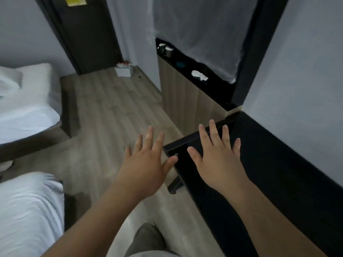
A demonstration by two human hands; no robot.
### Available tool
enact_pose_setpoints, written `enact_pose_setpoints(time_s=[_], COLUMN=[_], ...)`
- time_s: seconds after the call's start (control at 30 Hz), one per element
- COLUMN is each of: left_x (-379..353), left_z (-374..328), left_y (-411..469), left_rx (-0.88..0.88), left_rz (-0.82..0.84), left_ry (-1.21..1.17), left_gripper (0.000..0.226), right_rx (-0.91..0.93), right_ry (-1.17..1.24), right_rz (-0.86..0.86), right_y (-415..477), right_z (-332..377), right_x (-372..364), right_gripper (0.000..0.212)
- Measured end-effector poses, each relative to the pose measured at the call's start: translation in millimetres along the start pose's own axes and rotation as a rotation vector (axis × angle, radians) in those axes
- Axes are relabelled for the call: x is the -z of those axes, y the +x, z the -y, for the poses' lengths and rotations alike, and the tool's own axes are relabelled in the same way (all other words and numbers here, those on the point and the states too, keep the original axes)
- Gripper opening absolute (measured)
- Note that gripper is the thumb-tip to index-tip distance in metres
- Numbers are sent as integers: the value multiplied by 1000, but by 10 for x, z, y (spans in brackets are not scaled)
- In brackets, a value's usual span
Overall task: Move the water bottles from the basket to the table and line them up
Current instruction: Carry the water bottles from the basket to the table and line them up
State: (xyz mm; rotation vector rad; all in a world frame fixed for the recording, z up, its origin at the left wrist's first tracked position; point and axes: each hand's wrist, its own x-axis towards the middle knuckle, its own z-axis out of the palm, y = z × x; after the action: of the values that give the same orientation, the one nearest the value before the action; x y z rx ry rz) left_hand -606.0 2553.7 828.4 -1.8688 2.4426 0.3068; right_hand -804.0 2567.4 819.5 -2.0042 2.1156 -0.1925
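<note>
The left hand [146, 164] and the right hand [217, 162] are both held out palm-down with fingers spread apart, and both are empty. The left hand hovers over the grey wood-plank floor [111, 115]; the right hangs above the near corner of the long black matte table [269, 173], which runs along the wall from 5 o'clock toward 1 o'clock. Whether the right palm touches the tabletop cannot be determined.

Other items, in descending size:
- Two beds with white sheets [27, 108] at 9 and 7 o'clock.
- A dark door [83, 34] at 11 o'clock.
- A wood-fronted cabinet with a black top [181, 97] at 1 o'clock, carrying small items too blurred to identify.
- A small white box-like basket [124, 71] on the floor beside the door, at 12 o'clock. The red and white caps showing at its rim are probably the water bottles [124, 64] — blur prevents confirmation.

Task status, as a judgement: no bottle stands on the table, so the transfer has not begun. This is the start step.

Next move requirements: the basket is well apart from both hands. The person must walk toward the door, bend down, and close a hand around one bottle — or lift the basket whole — before returning to the table.
</note>
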Motion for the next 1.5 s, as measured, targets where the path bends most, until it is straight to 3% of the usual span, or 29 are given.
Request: enact_pose_setpoints(time_s=[0.3,0.8,1.17,1.5], left_x=[-23,461,670,1290], left_z=[1368,3595,4818,6039], left_y=[374,1756,3385,4849], left_rx=[210,205,214,319], left_rz=[-16,38,30,36], left_ry=[-80,-101,-57,-73], left_gripper=[89,83,84,82], right_rx=[179,179,186,276], right_ry=[-40,-34,11,10], right_rz=[42,144,133,162], right_y=[985,2920,4865,6813], right_z=[1130,3005,3826,4804], right_x=[-337,-885,-1264,-1107], right_gripper=[75,75,76,75])
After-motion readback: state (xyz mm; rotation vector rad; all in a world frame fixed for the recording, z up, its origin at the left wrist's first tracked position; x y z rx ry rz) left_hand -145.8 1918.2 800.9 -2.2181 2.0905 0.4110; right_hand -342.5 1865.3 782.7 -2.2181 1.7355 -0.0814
